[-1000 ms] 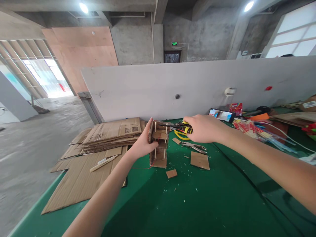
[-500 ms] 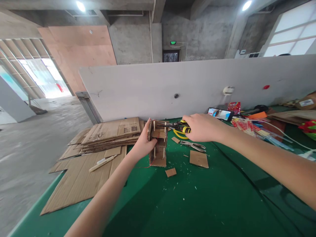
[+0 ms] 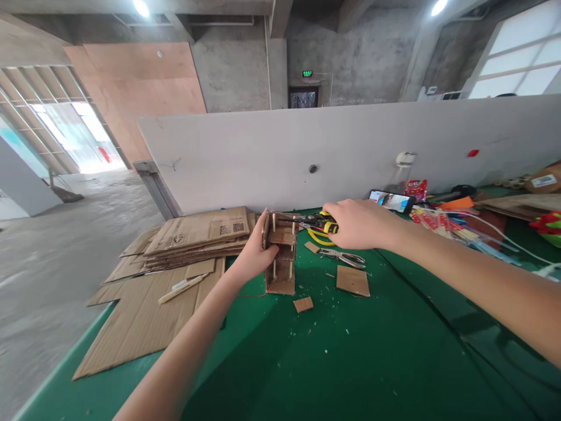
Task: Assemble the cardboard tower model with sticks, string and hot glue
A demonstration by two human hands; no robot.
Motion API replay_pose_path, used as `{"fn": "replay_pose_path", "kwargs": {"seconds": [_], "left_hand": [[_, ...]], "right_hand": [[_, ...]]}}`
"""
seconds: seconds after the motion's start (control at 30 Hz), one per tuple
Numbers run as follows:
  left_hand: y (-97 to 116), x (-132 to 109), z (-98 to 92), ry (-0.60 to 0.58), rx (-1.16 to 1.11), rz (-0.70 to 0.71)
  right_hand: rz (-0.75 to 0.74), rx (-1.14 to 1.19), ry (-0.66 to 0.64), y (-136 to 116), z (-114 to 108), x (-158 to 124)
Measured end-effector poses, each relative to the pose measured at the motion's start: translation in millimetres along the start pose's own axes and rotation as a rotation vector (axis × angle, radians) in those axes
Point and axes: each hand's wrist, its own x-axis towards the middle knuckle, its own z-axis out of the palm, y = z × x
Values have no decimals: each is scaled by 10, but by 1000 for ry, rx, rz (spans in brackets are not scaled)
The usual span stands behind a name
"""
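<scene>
A small cardboard frame [image 3: 281,285] with shelf-like walls and pale sticks across it stands on the green table. My left hand [image 3: 258,252] is closed on its left side, thumb pressed inside. Yellow-and-black pliers [image 3: 328,225] are gripped in my right hand [image 3: 357,224]. Their dark jaws reach into the top compartment, near the upper sticks; whether they pinch anything I cannot make out. Thin red thread or wire trails from the frame's lower left. Just right of it lie a metal hand tool [image 3: 344,257], a square cardboard piece [image 3: 353,281] and a small cardboard scrap [image 3: 303,304].
Stacked flattened cardboard [image 3: 197,234] covers the left side, with a wooden-handled cutter or pen [image 3: 184,289] on a sheet. A phone [image 3: 391,201] leans at the back right, by bundled sticks [image 3: 438,225] and a cable. A white partition [image 3: 245,158] borders the rear.
Almost nothing differs. Both hands, the cardboard frame and the pliers keep their places, and the view has shifted very slightly.
</scene>
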Motion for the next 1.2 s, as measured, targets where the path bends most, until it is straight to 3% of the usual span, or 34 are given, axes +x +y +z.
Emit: {"fn": "replay_pose_path", "kwargs": {"seconds": [1.2], "left_hand": [[127,-21,30,-4,78,12]], "right_hand": [[4,-4,1,-93,13,8]]}}
